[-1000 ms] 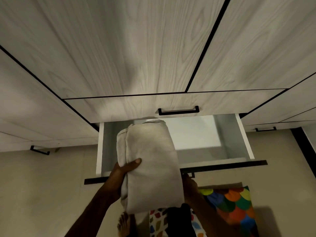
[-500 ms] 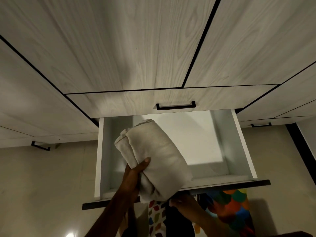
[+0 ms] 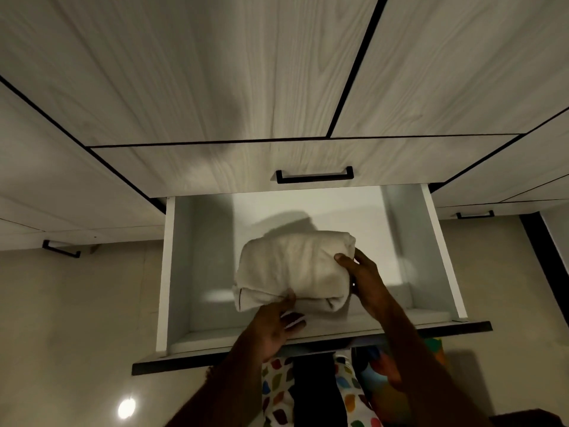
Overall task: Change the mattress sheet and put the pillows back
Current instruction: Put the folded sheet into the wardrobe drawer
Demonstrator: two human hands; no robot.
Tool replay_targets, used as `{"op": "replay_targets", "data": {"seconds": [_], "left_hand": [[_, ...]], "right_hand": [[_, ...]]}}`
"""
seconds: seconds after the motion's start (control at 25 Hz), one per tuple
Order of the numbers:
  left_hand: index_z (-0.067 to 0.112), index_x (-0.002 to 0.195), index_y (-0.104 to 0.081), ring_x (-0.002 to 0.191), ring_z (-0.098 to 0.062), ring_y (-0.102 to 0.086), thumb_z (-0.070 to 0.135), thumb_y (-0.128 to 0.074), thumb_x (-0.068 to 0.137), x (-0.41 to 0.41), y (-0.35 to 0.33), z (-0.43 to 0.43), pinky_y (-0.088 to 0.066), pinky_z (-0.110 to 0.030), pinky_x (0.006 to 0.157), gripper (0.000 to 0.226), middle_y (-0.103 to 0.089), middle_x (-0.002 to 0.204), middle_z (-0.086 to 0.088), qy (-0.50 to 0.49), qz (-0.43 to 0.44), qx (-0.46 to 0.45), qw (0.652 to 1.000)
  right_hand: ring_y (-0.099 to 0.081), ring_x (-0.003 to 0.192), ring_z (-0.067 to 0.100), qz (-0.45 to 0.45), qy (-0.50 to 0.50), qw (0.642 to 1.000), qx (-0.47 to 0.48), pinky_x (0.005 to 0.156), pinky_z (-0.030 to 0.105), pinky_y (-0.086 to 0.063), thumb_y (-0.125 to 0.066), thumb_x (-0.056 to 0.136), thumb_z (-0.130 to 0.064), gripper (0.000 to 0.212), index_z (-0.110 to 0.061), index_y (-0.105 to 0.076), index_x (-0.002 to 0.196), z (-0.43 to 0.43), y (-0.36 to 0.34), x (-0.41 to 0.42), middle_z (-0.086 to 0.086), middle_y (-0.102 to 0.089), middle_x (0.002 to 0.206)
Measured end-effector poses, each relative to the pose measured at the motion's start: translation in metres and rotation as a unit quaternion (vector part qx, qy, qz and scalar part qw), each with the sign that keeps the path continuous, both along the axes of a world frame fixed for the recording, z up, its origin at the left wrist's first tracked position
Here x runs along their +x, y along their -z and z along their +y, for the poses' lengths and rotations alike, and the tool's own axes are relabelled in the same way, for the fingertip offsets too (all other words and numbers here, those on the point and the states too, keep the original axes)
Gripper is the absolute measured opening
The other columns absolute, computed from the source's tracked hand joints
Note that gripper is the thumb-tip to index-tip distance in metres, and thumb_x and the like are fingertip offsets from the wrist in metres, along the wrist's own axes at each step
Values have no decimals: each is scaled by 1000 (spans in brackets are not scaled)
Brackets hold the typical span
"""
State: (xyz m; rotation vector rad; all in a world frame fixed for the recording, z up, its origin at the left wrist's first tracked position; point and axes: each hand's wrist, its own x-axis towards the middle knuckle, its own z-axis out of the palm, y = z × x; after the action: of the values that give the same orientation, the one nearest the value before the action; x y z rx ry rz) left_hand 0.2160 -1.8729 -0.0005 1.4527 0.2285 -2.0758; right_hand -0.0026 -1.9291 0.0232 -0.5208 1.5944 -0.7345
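At centre frame one folded sheet [image 3: 294, 269] sat inside the single open drawer [image 3: 431, 241]; the left hand [image 3: 272, 328] pinched its near edge from below, the right hand [image 3: 366, 278] clasped its right end, thumb on top. The fold could slump open if either grip slipped; whether it rested on the drawer floor was unclear. Three handles showed.

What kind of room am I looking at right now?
Probably a bedroom, at a built-in wardrobe: pale wood-grain doors, an open white drawer with black bar handles, and both hands holding a folded cream sheet over it.
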Motion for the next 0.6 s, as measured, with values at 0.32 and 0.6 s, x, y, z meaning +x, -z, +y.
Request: {"op": "replay_targets", "data": {"seconds": [0.32, 0.6], "left_hand": [[-2, 101, -73, 71, -24, -76, 4, -74, 93, -7, 50, -17, -65, -39, 75, 10, -78, 93, -19, 319, -179, -23, 931], [22, 165, -21, 155, -22, -27, 37, -63, 101, 17, 81, -25, -37, -41, 122, 78, -21, 171, 1, 575, -424, -329, 618]], "right_hand": [[-67, 112, 24, 175, -19, 984, -11, 101, 45, -55, -67, 89, -27, 54, -30, -62, 143, -38, 89, -19, 7, -68, 133], [12, 158, 42, 447, -448, 775, -4, 122, 69, -16, -50, 100, -47, 93, -26, 13, 165, 12, 121, 31, 10, 25, 171]]}}
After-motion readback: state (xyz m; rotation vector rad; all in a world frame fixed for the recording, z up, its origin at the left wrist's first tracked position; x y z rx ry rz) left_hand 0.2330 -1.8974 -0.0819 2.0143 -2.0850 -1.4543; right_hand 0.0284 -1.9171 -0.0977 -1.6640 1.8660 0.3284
